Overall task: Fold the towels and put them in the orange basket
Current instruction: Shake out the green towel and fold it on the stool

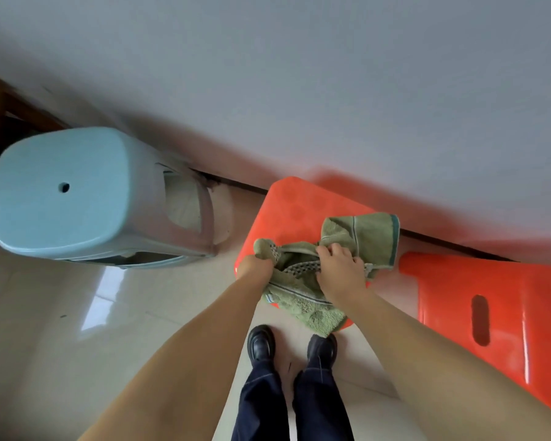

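A crumpled green towel [360, 233] with a checked band lies on an orange plastic stool [296, 208] in front of me. My left hand [255, 265] grips the towel's left corner at the stool's near edge. My right hand [339, 265] pinches a bunch of cloth in the towel's middle. Part of the towel hangs over the stool's front edge above my shoes. To the right stands a second orange plastic piece [490, 297] with a slot handle; whether it is the basket I cannot tell.
A light blue plastic stool [61, 192] stands to the left on the glossy tiled floor [109, 313]. A grey-white wall [299, 74] runs close behind both stools. Dark wooden furniture [0, 106] shows at the far left edge.
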Motion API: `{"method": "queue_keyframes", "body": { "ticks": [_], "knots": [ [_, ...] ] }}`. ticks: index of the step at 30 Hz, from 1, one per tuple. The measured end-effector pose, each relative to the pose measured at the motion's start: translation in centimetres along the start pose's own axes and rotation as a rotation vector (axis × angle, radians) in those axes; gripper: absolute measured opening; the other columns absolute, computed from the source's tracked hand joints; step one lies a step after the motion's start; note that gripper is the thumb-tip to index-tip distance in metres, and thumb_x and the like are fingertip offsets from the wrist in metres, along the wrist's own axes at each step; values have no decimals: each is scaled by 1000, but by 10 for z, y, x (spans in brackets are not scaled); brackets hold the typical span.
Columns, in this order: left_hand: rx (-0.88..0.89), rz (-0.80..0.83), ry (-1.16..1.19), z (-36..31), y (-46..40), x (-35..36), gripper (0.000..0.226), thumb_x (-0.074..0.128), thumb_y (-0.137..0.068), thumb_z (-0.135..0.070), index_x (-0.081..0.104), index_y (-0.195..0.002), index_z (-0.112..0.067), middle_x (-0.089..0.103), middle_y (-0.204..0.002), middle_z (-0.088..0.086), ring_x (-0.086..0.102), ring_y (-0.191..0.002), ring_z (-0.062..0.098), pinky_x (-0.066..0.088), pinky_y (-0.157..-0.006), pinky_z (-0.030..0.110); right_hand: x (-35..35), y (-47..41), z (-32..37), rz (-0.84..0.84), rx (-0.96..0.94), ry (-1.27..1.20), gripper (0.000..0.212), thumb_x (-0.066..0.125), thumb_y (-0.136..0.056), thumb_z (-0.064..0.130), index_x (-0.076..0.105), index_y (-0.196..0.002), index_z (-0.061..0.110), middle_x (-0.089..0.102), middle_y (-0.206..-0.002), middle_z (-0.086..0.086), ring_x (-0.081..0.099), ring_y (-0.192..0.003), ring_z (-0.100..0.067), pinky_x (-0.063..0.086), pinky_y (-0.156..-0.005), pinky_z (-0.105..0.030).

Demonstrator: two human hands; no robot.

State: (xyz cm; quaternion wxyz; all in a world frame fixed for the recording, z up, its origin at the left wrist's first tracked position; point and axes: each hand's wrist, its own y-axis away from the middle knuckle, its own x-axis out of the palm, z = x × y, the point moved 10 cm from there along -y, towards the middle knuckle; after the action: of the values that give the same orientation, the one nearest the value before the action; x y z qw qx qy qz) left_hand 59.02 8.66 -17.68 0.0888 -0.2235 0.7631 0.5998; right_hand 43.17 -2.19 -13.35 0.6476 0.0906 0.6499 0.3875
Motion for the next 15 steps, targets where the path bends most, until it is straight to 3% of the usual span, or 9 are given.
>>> {"method": "queue_keyframes", "body": {
  "ticks": [4,6,8,11,15],
  "knots": [
    [-55,36,626,8,8,-7,21,42,-96,-9,52,-114,-9,57,-89,10,57,-78,25,51,-71,37,-3,2,-12,40,18,-21,35,44,-94,12,39,-128,14,54,-120,-11,54,-110,-32,42,-79,-39],
    [-81,55,905,5,16,-12,19,41,-99,-9,50,-116,-9,58,-84,10,56,-72,21,49,-66,35,-11,5,-15,39,14,-173,24,40,-97,17,42,-120,10,56,-91,-6,58,-83,-30,36,-55,-32],
    [-87,94,993,-5,29,-16,16,40,-101,-13,51,-112,-9,59,-85,10,57,-73,20,50,-69,35,-26,11,-14,-3,-13,-285,19,38,-99,22,44,-111,9,49,-69,-1,53,-66,-28,27,-47,-31],
    [-39,211,1007,-31,44,-20,19,46,-98,-24,60,-92,-13,62,-88,5,61,-72,17,51,-70,33,-46,22,-12,-52,-41,-554,19,43,-98,25,52,-106,11,57,-72,-6,59,-73,-32,33,-57,-33],
    [94,488,986,-77,96,-23,28,51,-93,-35,60,-74,-18,66,-71,4,68,-64,20,57,-70,32,-52,38,-18,60,23,-969,32,52,-95,37,57,-122,20,62,-111,2,57,-103,-13,43,-81,-20]
  ]
}}
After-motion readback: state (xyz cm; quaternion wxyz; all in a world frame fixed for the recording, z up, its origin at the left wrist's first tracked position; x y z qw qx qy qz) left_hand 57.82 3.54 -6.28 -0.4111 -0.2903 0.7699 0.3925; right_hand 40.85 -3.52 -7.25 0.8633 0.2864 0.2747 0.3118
